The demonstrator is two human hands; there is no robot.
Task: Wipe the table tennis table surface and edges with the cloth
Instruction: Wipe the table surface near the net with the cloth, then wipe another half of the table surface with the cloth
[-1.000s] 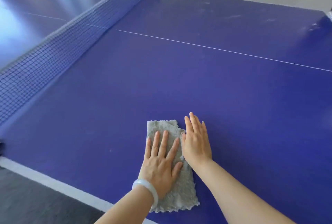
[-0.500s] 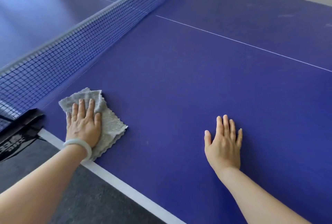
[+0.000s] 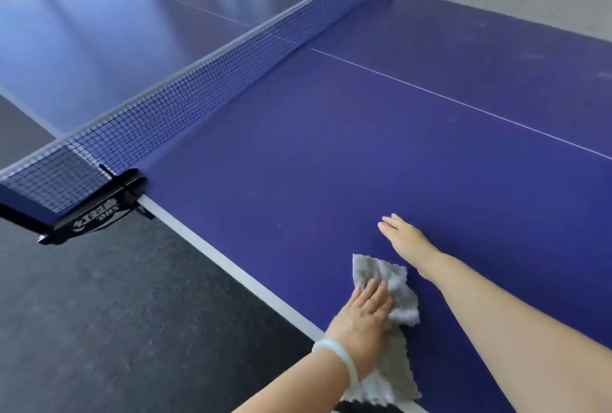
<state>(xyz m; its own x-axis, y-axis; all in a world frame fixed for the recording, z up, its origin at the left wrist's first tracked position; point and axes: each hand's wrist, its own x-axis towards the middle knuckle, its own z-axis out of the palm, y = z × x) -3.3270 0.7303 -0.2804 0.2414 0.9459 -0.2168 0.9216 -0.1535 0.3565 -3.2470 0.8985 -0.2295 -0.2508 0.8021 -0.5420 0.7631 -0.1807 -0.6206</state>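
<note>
left hand (image 3: 362, 323) flat, fingers straight, pressing cloth (image 3: 390, 330) on table (image 3: 331, 164) near the side edge, right hand (image 3: 405, 240) open beside it; most surface looks unwiped.

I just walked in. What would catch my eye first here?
The big blue table fills the view, and the net crosses it from near left to far right. By the near white edge, the left hand presses a grey cloth flat on the table. The right hand lies open just beyond it.
</note>
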